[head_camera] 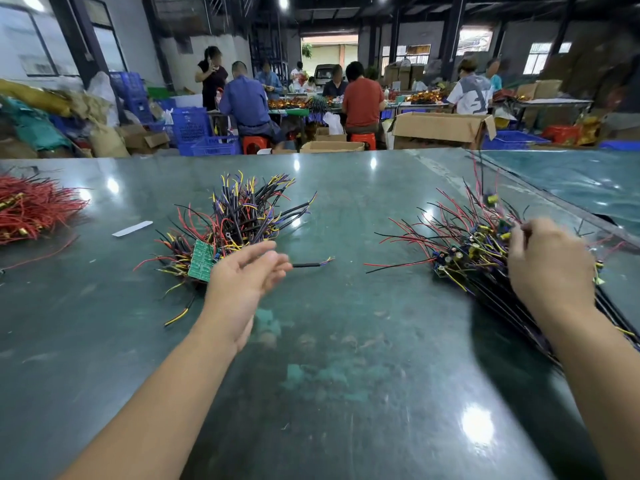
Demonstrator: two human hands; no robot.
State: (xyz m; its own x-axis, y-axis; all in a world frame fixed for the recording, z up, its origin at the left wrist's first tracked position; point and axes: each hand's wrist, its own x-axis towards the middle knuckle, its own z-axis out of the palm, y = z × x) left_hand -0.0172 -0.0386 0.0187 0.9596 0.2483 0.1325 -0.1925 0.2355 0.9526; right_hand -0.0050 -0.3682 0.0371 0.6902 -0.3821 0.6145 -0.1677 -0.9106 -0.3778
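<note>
The right hand [550, 265], seen from its back, lies on the heap of wires [474, 244] with its fingers curled down into the strands. What they close on is hidden, so I cannot tell whether it grasps anything. That heap is a loose fan of thin red and black wires pointing left and away. Yellow and purple ends are mixed in, and small round parts on dark little boards cluster at its middle. Long black strands trail back towards the person under the right wrist. It lies on the shiny dark green table [346, 341], close to the seam where a second sheet [571, 178] begins. Well to the left of the heap, the left hand [242, 271] hovers released, palm turned inward and fingers loosely spread, holding nothing. Between that hand and the heap a short black wire [308, 265] with bared coloured tips lies flat, just past the left fingertips. Farther left of the heap is a second pile [239, 220] of black, yellow, red and purple wires, with a green board [201, 259] at its near edge beside the left wrist. Farther left still lie a white strip [132, 228] and a mass of red wires [31, 209]. Beyond the heap, past the table's far edge, stands a cardboard box [440, 128], and people [362, 95] sit at other tables.
</note>
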